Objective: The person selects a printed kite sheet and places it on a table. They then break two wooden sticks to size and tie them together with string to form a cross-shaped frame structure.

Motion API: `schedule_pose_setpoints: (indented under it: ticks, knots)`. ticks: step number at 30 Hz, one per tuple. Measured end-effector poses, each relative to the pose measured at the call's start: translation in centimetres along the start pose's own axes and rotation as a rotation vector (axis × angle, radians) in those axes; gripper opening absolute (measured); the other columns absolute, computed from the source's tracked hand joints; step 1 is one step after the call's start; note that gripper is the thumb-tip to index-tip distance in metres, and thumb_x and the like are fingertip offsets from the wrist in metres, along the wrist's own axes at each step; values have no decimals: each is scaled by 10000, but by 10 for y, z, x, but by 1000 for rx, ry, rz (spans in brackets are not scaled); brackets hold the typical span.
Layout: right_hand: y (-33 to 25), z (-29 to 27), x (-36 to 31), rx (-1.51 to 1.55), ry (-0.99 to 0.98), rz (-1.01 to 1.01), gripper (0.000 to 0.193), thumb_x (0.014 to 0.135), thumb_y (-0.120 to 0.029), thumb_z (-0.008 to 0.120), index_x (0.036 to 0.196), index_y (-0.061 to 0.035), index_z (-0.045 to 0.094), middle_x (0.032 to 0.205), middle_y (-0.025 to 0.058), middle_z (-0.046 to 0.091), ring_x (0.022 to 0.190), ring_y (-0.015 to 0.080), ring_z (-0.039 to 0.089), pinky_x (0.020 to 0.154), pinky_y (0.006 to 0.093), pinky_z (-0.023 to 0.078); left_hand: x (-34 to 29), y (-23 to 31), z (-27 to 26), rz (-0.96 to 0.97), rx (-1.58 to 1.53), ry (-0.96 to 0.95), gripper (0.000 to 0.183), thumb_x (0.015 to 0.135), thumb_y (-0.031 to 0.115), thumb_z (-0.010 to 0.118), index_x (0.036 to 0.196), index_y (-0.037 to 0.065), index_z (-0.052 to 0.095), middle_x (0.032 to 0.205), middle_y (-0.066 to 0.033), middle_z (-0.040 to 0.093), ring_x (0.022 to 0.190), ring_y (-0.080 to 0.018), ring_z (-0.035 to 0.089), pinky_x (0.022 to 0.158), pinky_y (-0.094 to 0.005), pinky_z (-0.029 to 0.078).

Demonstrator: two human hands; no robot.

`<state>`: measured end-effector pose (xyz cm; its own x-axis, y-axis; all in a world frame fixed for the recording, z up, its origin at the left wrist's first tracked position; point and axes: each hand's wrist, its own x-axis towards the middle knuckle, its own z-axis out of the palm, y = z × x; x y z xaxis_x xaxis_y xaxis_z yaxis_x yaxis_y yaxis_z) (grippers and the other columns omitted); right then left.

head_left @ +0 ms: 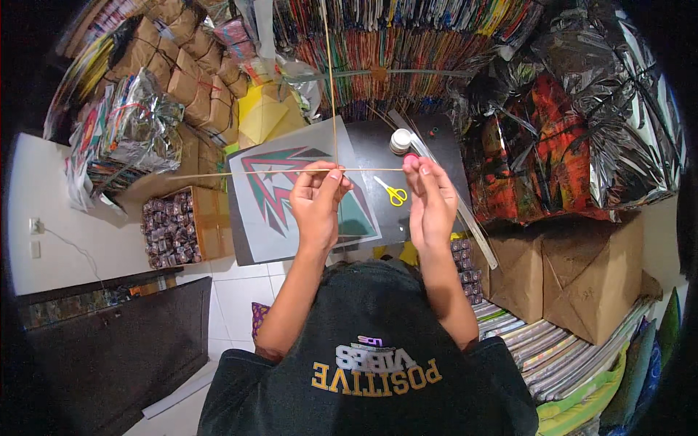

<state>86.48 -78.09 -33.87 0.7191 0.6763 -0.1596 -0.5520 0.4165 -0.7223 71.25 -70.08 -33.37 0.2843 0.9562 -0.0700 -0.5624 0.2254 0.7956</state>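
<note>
Two thin bamboo-like sticks [254,173] cross above the table, one running sideways and the other away from me. My left hand [317,207] pinches them at the crossing between thumb and fingers. My right hand [434,203] is closed on a small pink round thing [411,158], perhaps a spool. A thin straight line spans the gap between my hands; whether it is stick or thread I cannot tell. Below the left hand lies a pale translucent sheet [254,236] with a green, red and black angular star design. Yellow-handled scissors [396,195] lie between the hands.
The black table [443,138] also holds a white round container [400,139] and long thin strips [472,229] along its right side. Stacked colourful sheets [385,43] stand behind. A carton of small wrapped items [171,229] is at left; brown-wrapped parcels [589,276] stand at right.
</note>
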Motion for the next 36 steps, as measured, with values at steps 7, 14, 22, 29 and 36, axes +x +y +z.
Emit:
schedule_pose_setpoints:
  ticks: [7,14,22,29,36]
  knots:
    - [-21,6,2,-545,-234,-54,401,952,-43,638,1335,9,530,983,117,709,842,177,696,833,277,525,0,0,4,3,16,16,148,943,34,664,1087,18,631,984,-68,671,818,-136,652,769,-301,578]
    - [-48,12,0,-1086,-435,-260,563,917,-19,624,1442,-70,427,911,139,717,817,229,699,781,350,518,2,-3,8,20,100,28,154,942,43,677,1083,2,629,970,-68,672,801,-123,651,759,-286,575]
    - [-66,17,3,-1287,-569,-394,583,910,-1,609,1445,-77,392,903,168,700,864,386,658,841,450,483,3,-5,9,32,116,7,150,939,41,682,1077,-3,642,965,-64,666,793,-120,646,728,-278,566]
    - [-60,11,11,-1157,-540,-386,408,907,-1,596,1305,-59,530,910,165,688,839,341,665,827,425,494,3,-5,6,63,131,22,153,940,46,684,1078,-6,641,956,-64,664,779,-122,650,735,-284,571]
    - [-55,5,5,-1686,-346,-657,408,843,18,608,1243,-61,588,1233,173,599,1111,324,587,970,426,442,3,3,9,26,88,27,168,942,50,684,1094,-12,650,969,-85,696,805,-136,674,748,-289,578]
